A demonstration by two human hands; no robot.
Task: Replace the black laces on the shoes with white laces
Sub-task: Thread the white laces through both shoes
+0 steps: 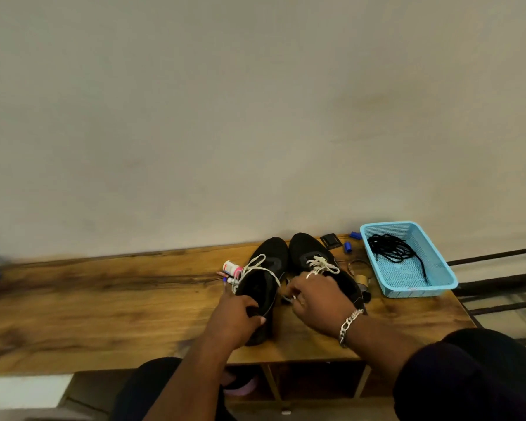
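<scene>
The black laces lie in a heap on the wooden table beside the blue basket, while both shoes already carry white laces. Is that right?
Not quite. In the head view the black laces lie inside the blue basket, not on the wooden table beside it. The rest holds: the left shoe and the right shoe both carry white laces.

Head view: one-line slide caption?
Left hand holds the left shoe; black laces lie in the blue basket.
</scene>
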